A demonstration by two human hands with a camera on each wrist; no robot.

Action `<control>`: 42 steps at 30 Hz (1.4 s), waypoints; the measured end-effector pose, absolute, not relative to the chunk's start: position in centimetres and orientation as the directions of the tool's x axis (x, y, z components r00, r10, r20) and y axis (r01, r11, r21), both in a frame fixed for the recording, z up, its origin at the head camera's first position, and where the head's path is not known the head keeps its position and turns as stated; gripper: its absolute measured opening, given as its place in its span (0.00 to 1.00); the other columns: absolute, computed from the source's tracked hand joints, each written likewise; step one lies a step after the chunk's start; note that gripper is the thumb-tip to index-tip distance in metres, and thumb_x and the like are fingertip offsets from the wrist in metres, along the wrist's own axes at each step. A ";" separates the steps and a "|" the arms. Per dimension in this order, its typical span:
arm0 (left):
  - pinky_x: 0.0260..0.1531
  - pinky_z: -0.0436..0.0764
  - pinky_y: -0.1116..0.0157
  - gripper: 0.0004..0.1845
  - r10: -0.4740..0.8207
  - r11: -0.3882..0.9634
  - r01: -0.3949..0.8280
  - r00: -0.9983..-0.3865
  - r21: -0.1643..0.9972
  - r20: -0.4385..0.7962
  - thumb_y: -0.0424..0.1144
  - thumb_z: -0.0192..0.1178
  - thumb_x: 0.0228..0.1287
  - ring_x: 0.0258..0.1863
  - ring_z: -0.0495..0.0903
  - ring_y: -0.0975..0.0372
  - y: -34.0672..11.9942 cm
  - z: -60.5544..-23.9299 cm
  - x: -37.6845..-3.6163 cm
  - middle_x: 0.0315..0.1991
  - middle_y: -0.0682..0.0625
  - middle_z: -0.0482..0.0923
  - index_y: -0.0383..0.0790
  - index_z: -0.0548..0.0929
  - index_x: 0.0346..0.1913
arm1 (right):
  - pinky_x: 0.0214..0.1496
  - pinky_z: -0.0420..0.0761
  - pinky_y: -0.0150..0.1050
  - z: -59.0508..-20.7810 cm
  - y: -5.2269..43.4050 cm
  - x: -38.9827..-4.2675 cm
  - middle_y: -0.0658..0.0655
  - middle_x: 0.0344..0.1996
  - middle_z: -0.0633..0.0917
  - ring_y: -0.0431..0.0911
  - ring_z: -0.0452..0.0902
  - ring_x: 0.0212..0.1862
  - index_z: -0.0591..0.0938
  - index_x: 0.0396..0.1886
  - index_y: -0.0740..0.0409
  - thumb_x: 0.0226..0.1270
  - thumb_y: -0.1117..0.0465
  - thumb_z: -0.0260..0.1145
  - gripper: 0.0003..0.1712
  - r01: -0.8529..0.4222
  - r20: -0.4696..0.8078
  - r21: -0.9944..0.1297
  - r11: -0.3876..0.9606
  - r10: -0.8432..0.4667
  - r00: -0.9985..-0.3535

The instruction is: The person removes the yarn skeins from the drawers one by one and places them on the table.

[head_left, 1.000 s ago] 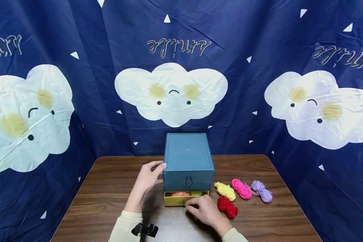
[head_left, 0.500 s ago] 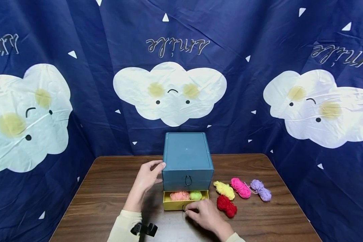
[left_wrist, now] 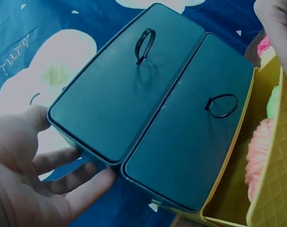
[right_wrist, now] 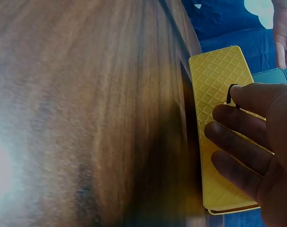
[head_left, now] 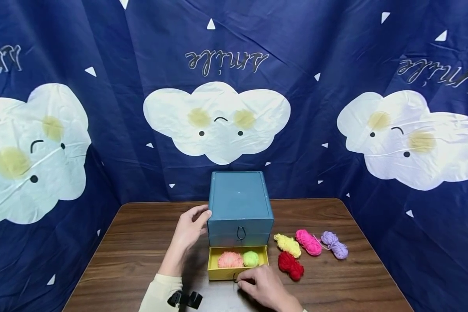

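Observation:
A dark teal drawer box [head_left: 239, 206] stands mid-table. My left hand [head_left: 189, 227] presses its left side with straight fingers [left_wrist: 82, 189]. The bottom yellow drawer [head_left: 237, 269] is pulled out, with a peach-pink yarn ball [head_left: 230, 259] and a green yarn ball [head_left: 251, 258] inside. My right hand [head_left: 259, 284] pinches the black ring pull [right_wrist: 231, 93] on the yellow drawer front [right_wrist: 219, 127]. The two upper teal drawers [left_wrist: 148, 109] are shut, each with a black ring.
Right of the box on the wooden table [head_left: 132, 255] lie yellow yarn [head_left: 288, 245], hot pink yarn [head_left: 308, 242], purple yarn [head_left: 334, 245] and red yarn [head_left: 290, 265]. A blue cloud-print cloth [head_left: 218, 86] hangs behind and at both sides.
My right hand has drawn the yellow drawer farther out toward me, uncovering the peach-pink and green yarn. My left hand has stayed against the box.

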State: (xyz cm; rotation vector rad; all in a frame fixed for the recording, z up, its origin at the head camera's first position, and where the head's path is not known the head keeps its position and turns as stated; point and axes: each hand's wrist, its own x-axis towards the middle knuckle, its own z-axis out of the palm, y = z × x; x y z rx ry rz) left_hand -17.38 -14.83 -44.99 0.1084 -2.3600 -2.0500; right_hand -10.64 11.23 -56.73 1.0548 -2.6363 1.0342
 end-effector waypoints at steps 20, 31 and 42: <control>0.58 0.83 0.47 0.26 -0.063 0.042 -0.008 -0.998 0.999 -0.006 0.48 0.66 0.71 0.59 0.81 0.56 -14.9 -45.0 -17.0 0.64 0.41 0.80 0.43 0.80 0.68 | 0.40 0.81 0.22 -57.5 11.3 -9.2 0.37 0.35 0.90 0.27 0.83 0.40 0.92 0.39 0.45 0.68 0.58 0.71 0.05 -0.631 0.298 -0.573 0.522 -0.584 -0.755; 0.57 0.85 0.52 0.25 -0.034 -0.001 -0.041 -0.999 0.999 -0.041 0.42 0.68 0.69 0.54 0.82 0.59 -15.1 -44.8 -17.3 0.63 0.40 0.80 0.42 0.80 0.67 | 0.39 0.83 0.28 -55.1 12.8 -8.9 0.40 0.39 0.90 0.30 0.83 0.41 0.90 0.45 0.47 0.71 0.56 0.69 0.08 -0.576 0.238 -0.604 0.551 -0.565 -0.790; 0.58 0.84 0.49 0.25 -0.032 0.006 -0.056 -0.998 0.998 -0.056 0.42 0.68 0.69 0.53 0.83 0.59 -15.2 -44.9 -17.4 0.64 0.40 0.79 0.41 0.80 0.67 | 0.35 0.82 0.28 -53.6 13.7 -9.9 0.43 0.34 0.90 0.30 0.82 0.36 0.90 0.38 0.48 0.63 0.60 0.75 0.05 -0.614 0.445 -0.531 0.583 -0.424 -0.788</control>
